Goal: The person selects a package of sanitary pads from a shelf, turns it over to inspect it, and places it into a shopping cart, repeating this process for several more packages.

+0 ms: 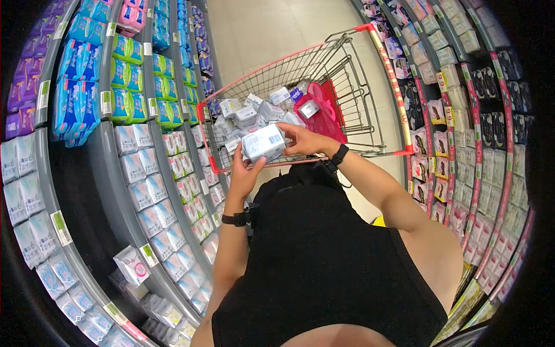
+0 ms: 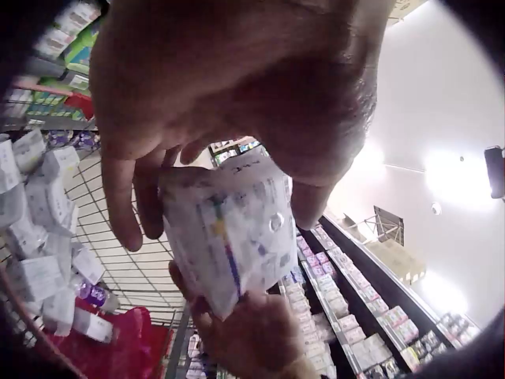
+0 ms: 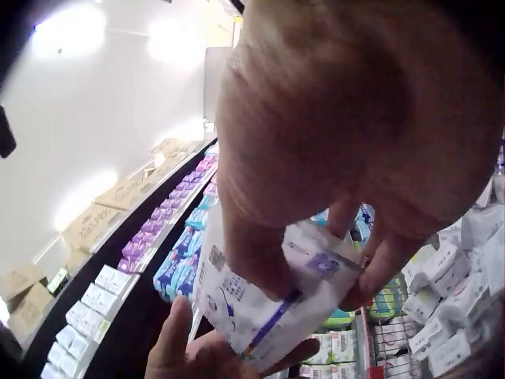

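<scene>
Above the near rim of a shopping cart (image 1: 254,74), a white soft pack (image 1: 263,143), apparently sanitary pads, is held between both hands. My left hand (image 1: 245,176) grips it from the near left, thumb on its front face. On its right end are the thumb and fingers of my right hand (image 1: 305,140). Printing and a coloured stripe show on the pack (image 2: 233,237) in the left wrist view. In the right wrist view, the right thumb presses across the pack (image 3: 276,296), while the left hand (image 3: 205,355) supports it from below.
Many similar white packs (image 1: 245,114) lie heaped in the cart, beside a purple-labelled bottle (image 1: 295,94) and a red child-seat panel (image 1: 329,110). Stocked shelves (image 1: 107,191) line the left side, with more shelves (image 1: 474,124) on the right. Tiled floor (image 1: 254,29) runs ahead.
</scene>
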`<control>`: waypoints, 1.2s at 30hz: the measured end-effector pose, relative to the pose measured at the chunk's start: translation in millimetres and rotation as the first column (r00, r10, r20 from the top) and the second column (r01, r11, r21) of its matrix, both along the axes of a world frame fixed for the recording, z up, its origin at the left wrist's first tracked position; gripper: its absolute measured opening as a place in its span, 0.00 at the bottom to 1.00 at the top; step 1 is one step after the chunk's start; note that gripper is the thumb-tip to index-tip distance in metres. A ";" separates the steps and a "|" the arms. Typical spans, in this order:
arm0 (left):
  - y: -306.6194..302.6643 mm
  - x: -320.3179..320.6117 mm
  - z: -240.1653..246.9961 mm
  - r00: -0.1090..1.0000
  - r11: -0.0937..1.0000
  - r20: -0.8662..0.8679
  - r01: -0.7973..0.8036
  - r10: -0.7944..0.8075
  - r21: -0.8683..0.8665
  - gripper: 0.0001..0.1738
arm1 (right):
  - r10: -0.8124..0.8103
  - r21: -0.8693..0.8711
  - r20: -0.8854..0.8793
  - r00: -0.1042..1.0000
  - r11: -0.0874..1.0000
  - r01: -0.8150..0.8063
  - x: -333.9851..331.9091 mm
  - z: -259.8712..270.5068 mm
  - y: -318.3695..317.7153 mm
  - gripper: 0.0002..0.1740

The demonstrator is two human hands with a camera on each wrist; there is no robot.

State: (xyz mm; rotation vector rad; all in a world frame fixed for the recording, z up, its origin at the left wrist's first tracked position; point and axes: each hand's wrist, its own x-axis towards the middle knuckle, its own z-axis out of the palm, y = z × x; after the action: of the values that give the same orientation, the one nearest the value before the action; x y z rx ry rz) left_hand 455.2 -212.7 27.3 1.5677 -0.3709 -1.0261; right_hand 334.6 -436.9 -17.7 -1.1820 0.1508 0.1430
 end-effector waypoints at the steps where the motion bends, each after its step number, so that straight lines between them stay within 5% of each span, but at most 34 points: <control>1: 0.2 -1.4 0.9 1.000 0.999 -0.018 0.017 -0.016 0.030 0.47 | 0.024 -0.032 -0.025 0.999 0.999 -0.025 0.2 2.7 0.1 0.48; 5: 2.4 -7.8 1.6 0.999 0.999 0.024 -0.027 0.026 0.024 0.41 | 0.070 -0.233 0.148 0.986 0.972 -0.034 4.0 -1.5 1.3 0.47; 11: 1.0 -12.2 -16.6 0.993 0.996 0.107 -0.059 0.052 0.068 0.35 | -0.011 -0.184 0.022 1.000 0.983 0.015 -4.7 -12.4 3.6 0.46; 14: -2.4 -15.5 -5.8 0.969 0.961 0.041 -0.246 0.242 0.129 0.35 | -0.181 -0.231 -0.004 0.984 0.957 0.175 -12.4 -66.5 -4.0 0.43; 18: 12.3 -17.9 1.4 0.969 0.964 0.116 -0.233 0.218 0.127 0.34 | -0.445 -0.284 -0.172 0.879 0.877 0.388 -24.6 -80.3 -24.7 0.37; 19: 18.0 -20.0 0.0 0.968 0.963 0.123 -0.235 0.220 0.129 0.32 | -0.427 -0.205 -0.381 0.820 0.904 0.375 -28.1 -55.9 -27.6 0.37; 21: 31.9 -25.9 -6.2 0.965 0.962 0.138 -0.239 0.221 0.133 0.29 | -0.389 0.013 -0.391 0.834 0.904 0.428 -34.3 -55.0 -27.1 0.28; 24: 51.6 -37.0 -11.9 0.970 0.963 0.135 -0.223 0.203 0.149 0.22 | 0.022 0.418 -0.310 0.950 0.901 0.115 -38.4 -43.8 -29.7 0.24; 32: 100.3 -76.8 -11.8 0.961 0.974 0.184 -0.219 0.205 0.063 0.17 | -0.084 0.184 -0.330 0.940 0.971 0.151 0.7 -45.2 24.6 0.13; 36: 141.7 -97.1 -10.2 0.930 0.972 0.290 -0.235 0.225 0.003 0.16 | -0.002 0.083 -0.214 0.977 0.996 0.021 8.4 -17.4 73.9 0.12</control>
State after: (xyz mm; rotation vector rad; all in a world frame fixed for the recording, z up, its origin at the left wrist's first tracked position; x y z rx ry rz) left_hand 358.2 -71.0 17.0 1.7534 -0.3570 -0.6277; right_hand 343.0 -363.0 -35.1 -1.0790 0.3380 0.2643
